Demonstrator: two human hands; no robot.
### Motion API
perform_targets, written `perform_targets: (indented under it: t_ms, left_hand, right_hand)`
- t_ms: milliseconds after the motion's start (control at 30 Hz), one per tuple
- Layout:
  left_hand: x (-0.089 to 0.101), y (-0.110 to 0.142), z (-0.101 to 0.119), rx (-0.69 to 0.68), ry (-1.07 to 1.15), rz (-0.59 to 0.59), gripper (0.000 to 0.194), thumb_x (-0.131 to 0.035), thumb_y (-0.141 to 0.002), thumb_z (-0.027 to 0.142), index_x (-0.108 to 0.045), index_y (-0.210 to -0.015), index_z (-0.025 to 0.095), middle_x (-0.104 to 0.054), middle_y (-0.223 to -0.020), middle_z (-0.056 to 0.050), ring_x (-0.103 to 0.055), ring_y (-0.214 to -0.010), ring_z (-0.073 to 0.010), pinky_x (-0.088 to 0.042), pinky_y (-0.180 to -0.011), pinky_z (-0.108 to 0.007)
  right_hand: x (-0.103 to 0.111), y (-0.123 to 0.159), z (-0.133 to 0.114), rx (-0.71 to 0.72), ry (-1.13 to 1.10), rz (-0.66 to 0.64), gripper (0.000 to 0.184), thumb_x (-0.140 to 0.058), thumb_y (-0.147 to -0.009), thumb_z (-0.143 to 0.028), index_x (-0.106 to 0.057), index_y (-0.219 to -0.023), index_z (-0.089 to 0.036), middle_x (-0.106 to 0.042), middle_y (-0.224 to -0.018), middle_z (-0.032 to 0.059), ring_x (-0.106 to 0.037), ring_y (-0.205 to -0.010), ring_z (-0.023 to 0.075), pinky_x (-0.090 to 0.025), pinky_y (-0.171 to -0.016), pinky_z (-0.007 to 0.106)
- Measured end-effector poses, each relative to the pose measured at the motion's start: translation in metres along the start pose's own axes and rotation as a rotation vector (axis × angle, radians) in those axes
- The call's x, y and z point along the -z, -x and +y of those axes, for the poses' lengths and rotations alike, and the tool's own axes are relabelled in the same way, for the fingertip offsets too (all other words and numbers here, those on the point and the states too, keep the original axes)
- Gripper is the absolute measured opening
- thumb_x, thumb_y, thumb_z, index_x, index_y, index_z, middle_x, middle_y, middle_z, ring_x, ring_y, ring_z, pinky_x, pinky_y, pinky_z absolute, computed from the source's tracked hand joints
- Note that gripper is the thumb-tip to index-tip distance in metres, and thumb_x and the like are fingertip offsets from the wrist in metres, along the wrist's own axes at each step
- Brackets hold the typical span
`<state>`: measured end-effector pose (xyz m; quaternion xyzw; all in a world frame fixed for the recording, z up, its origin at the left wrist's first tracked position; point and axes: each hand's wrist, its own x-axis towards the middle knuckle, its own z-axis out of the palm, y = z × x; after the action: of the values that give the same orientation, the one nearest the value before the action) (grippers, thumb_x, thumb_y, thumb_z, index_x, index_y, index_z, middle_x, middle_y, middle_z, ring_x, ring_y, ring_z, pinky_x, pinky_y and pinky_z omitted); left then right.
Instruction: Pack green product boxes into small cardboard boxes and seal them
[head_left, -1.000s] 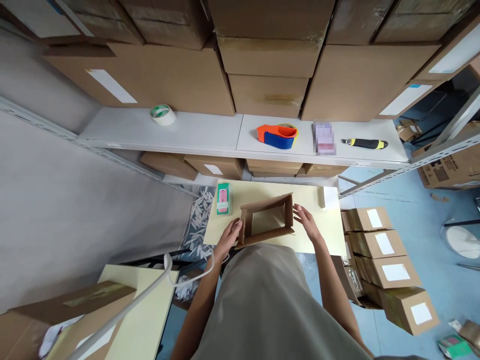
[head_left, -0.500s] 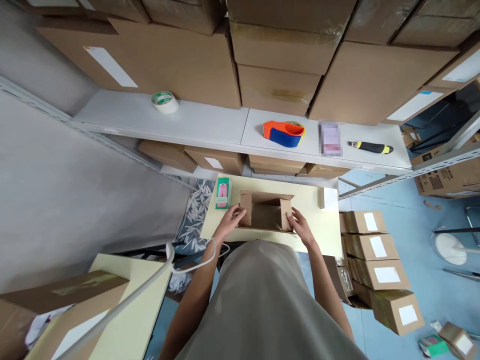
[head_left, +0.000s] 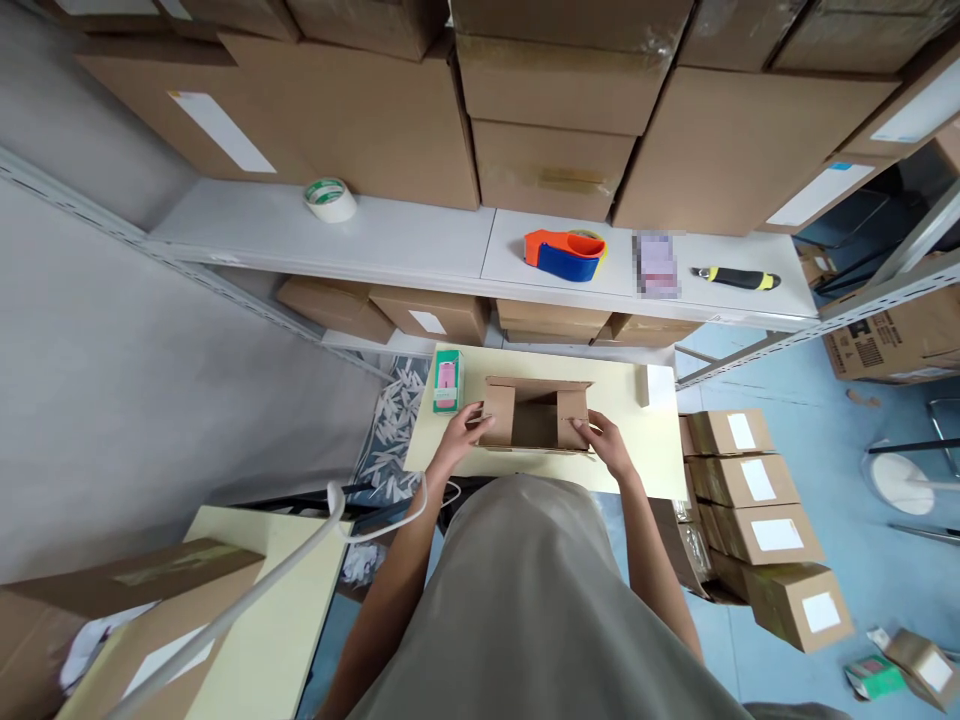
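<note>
A small cardboard box (head_left: 499, 412) sits on the pale yellow table with its top open. Its two short side flaps lean inward over the dark opening, and the long flaps stand out at the back and front. My left hand (head_left: 460, 438) holds the left end, thumb on the side flap and fingers along the outer wall. At the right end, my right hand (head_left: 607, 444) grips the other side flap with its thumb over the top. Just beyond my left hand stands a green box with a pink item pictured on it (head_left: 448, 381).
A white box (head_left: 658, 386) stands at the table's right end. On the shelf (head_left: 420, 240) above lie a tape roll (head_left: 330, 201), an orange-and-blue tape dispenser (head_left: 565, 256) and a black-and-yellow cutter (head_left: 739, 278). Labelled cartons (head_left: 776, 533) are stacked on the right.
The box's side flaps have folded further inward, the left one most, narrowing the opening. Both hands stay at the box ends. The view has shifted slightly.
</note>
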<state>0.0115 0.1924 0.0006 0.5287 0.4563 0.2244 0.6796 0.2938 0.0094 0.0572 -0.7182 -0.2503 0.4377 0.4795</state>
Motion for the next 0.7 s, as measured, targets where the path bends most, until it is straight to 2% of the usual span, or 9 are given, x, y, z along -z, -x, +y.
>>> perform_targets:
  t_ms: [100,200,300,367,467,567,633,700]
  left_hand:
    - [0.006,0.014,0.007,-0.052,0.013,0.027,0.079,-0.085,-0.078,0.07,-0.071,-0.138,0.02,-0.071,-0.149,-0.02,-0.064,-0.144,-0.0378,-0.051,-0.121,-0.052]
    - [0.014,0.033,0.015,-0.086,0.024,-0.042,0.077,-0.083,-0.084,0.068,-0.07,-0.145,0.023,-0.064,-0.16,-0.018,-0.056,-0.154,-0.0384,-0.05,-0.124,-0.051]
    - [0.018,0.046,0.021,-0.08,-0.019,-0.16,0.079,-0.092,-0.076,0.062,-0.071,-0.144,0.028,-0.054,-0.17,-0.015,-0.048,-0.16,-0.0409,-0.054,-0.12,-0.048]
    - [0.015,0.047,0.022,-0.083,-0.064,-0.18,0.079,-0.096,-0.071,0.058,-0.074,-0.14,0.027,-0.049,-0.174,-0.014,-0.047,-0.16,-0.0414,-0.055,-0.118,-0.046]
    - [0.008,0.039,0.019,-0.098,-0.147,-0.091,0.066,-0.094,-0.073,0.058,-0.08,-0.127,0.024,-0.056,-0.165,-0.016,-0.055,-0.153,-0.0409,-0.058,-0.113,-0.045]
    - [0.002,0.027,0.016,-0.153,-0.251,0.013,0.049,-0.089,-0.08,0.059,-0.083,-0.111,0.022,-0.071,-0.142,-0.017,-0.068,-0.135,-0.0378,-0.059,-0.11,-0.045]
    - [0.001,0.019,0.015,-0.164,-0.343,0.058,0.052,-0.087,-0.084,0.057,-0.079,-0.122,0.022,-0.076,-0.13,-0.015,-0.073,-0.121,-0.0353,-0.059,-0.109,-0.048]
    - [0.0,0.013,0.015,-0.192,-0.45,0.11,0.073,-0.087,-0.087,0.052,-0.064,-0.15,0.023,-0.073,-0.136,-0.016,-0.074,-0.121,-0.0353,-0.059,-0.11,-0.052]
  right_hand:
    - [0.006,0.005,0.0,0.001,0.01,0.046,0.073,-0.086,-0.081,-0.076,-0.077,-0.13,-0.023,-0.076,-0.144,0.0156,-0.074,-0.127,0.0398,-0.061,-0.109,0.058]
    - [0.015,0.017,-0.004,0.018,0.01,0.097,0.073,-0.083,-0.084,-0.078,-0.077,-0.133,-0.024,-0.073,-0.149,0.0149,-0.07,-0.135,0.0383,-0.057,-0.117,0.059]
    - [0.024,0.029,-0.011,0.071,-0.003,-0.009,0.063,-0.081,-0.089,-0.072,-0.078,-0.135,-0.03,-0.07,-0.155,0.0108,-0.063,-0.145,0.0359,-0.05,-0.125,0.057]
    - [0.027,0.034,-0.015,0.095,0.0,-0.121,0.063,-0.09,-0.083,-0.067,-0.079,-0.134,-0.032,-0.065,-0.161,0.0089,-0.057,-0.152,0.0362,-0.046,-0.129,0.056]
    - [0.027,0.032,-0.015,0.113,0.011,-0.169,0.067,-0.095,-0.078,-0.064,-0.079,-0.136,-0.032,-0.061,-0.165,0.0093,-0.057,-0.153,0.0364,-0.047,-0.129,0.055]
    - [0.022,0.023,-0.009,0.169,0.069,-0.086,0.061,-0.086,-0.085,-0.068,-0.08,-0.131,-0.029,-0.066,-0.158,0.0119,-0.064,-0.145,0.0353,-0.055,-0.121,0.052]
    - [0.017,0.016,-0.003,0.193,0.141,-0.008,0.062,-0.083,-0.087,-0.07,-0.079,-0.131,-0.025,-0.071,-0.151,0.0145,-0.07,-0.135,0.0352,-0.06,-0.115,0.053]
    - [0.012,0.01,0.001,0.194,0.214,0.074,0.072,-0.08,-0.089,-0.069,-0.072,-0.143,-0.023,-0.075,-0.141,0.0169,-0.076,-0.122,0.0352,-0.065,-0.105,0.054]
